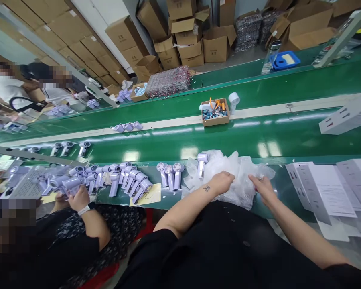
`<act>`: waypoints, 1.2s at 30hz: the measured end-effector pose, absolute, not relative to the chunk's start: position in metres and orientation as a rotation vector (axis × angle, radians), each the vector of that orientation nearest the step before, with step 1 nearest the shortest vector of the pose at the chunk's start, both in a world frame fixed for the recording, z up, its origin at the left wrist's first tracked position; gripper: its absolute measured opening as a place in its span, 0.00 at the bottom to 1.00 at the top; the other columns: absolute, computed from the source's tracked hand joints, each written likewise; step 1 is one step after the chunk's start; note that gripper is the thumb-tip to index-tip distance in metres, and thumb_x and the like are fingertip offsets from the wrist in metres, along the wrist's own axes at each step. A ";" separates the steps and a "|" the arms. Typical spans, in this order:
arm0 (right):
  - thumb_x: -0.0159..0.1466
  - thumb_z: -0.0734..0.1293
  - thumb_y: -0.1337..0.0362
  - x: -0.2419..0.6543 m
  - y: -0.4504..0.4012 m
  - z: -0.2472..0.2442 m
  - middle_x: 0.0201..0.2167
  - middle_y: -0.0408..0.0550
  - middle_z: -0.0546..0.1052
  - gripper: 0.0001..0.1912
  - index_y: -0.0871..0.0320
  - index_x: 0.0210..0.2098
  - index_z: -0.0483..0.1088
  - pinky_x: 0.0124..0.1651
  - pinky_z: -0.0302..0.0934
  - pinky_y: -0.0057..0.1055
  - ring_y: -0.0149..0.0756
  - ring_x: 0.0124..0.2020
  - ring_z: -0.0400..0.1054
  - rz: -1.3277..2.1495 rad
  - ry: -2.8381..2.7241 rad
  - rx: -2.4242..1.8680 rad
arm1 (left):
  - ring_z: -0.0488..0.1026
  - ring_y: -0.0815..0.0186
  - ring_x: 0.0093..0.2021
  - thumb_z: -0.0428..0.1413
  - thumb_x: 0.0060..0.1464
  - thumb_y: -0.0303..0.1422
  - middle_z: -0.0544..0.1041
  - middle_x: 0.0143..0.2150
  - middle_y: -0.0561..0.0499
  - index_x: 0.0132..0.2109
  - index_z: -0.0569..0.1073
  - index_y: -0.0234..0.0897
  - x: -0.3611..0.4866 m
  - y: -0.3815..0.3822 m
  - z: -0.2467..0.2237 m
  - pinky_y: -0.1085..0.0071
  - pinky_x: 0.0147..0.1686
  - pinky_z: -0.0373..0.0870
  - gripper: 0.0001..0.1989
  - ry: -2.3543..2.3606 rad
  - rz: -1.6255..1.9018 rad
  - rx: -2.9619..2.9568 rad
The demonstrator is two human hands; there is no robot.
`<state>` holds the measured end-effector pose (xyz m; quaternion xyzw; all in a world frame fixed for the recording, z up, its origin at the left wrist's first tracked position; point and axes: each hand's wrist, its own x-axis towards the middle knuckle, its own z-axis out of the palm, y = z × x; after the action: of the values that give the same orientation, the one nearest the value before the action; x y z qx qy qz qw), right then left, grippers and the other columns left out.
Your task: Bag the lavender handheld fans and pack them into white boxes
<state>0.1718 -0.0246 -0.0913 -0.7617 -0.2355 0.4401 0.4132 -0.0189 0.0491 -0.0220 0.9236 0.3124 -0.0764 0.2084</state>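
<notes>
A pile of translucent plastic bags (240, 188) lies on the green bench in front of me. My left hand (224, 182) is closed on the plastic at the pile's middle, with its fingertips pinched together. At the right side of the pile, my right hand (262, 186) touches the plastic, its thumb and fingers closed around an edge that is hard to make out. One lavender handheld fan (202, 164) rests on the pile's left end. Further left, several lavender fans (170, 176) lie side by side on the bench.
White folded boxes and sheets (327, 188) stand at the right. A small carton of parts (215, 118) sits beyond the plastic, beside a tape roll (234, 100). On the left, a person's hand (80, 198) holds a fan near many others. Cartons (216, 44) are stacked behind.
</notes>
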 end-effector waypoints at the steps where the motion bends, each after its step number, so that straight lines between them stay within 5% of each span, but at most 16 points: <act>1: 0.47 0.70 0.52 0.173 -0.018 -0.096 0.25 0.47 0.72 0.21 0.58 0.35 0.66 0.28 0.66 0.37 0.43 0.31 0.69 1.154 -0.559 -1.914 | 0.70 0.60 0.44 0.47 0.59 0.30 0.74 0.38 0.45 0.42 0.72 0.36 -0.017 0.052 -0.027 0.67 0.40 0.70 0.10 0.933 -0.259 2.556; 5: 0.44 0.73 0.55 0.176 -0.013 -0.102 0.14 0.39 0.65 0.18 0.57 0.27 0.65 0.19 0.60 0.31 0.36 0.19 0.64 1.313 -0.352 -1.831 | 0.70 0.60 0.43 0.44 0.61 0.32 0.73 0.38 0.45 0.44 0.72 0.37 -0.019 0.043 -0.027 0.66 0.41 0.70 0.13 0.961 -0.145 2.598; 11: 0.48 0.72 0.54 0.163 -0.025 -0.077 0.28 0.40 0.75 0.21 0.52 0.37 0.63 0.24 0.66 0.30 0.35 0.26 0.70 1.311 -0.192 -1.602 | 0.70 0.62 0.42 0.42 0.62 0.34 0.73 0.36 0.45 0.49 0.71 0.38 -0.001 0.022 -0.010 0.65 0.46 0.68 0.16 0.343 0.225 2.675; 15: 0.47 0.73 0.53 0.150 -0.027 -0.052 0.31 0.37 0.76 0.22 0.49 0.38 0.63 0.28 0.68 0.29 0.34 0.30 0.72 1.289 -0.145 -1.472 | 0.72 0.62 0.40 0.48 0.60 0.42 0.76 0.36 0.46 0.45 0.73 0.36 0.005 0.029 -0.024 0.66 0.44 0.69 0.16 0.736 0.184 2.517; 25: 0.47 0.76 0.72 0.142 -0.039 -0.011 0.31 0.41 0.78 0.16 0.55 0.29 0.66 0.41 0.72 0.29 0.32 0.36 0.73 1.517 0.079 -1.056 | 0.72 0.69 0.33 0.51 0.57 0.33 0.75 0.32 0.49 0.37 0.74 0.34 0.000 0.024 -0.005 0.74 0.37 0.70 0.09 0.924 0.685 2.160; 36: 0.50 0.75 0.68 0.128 -0.041 0.005 0.30 0.40 0.77 0.15 0.55 0.31 0.65 0.44 0.71 0.38 0.35 0.37 0.74 1.424 -0.117 -1.088 | 0.74 0.67 0.34 0.51 0.58 0.36 0.77 0.34 0.47 0.42 0.76 0.35 -0.001 0.019 0.008 0.72 0.38 0.71 0.12 1.039 0.506 2.282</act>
<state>0.1278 -0.0409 0.0053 -0.4737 -0.0509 0.6202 0.6232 -0.0010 0.0192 0.0084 0.8545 0.3889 0.1893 0.2876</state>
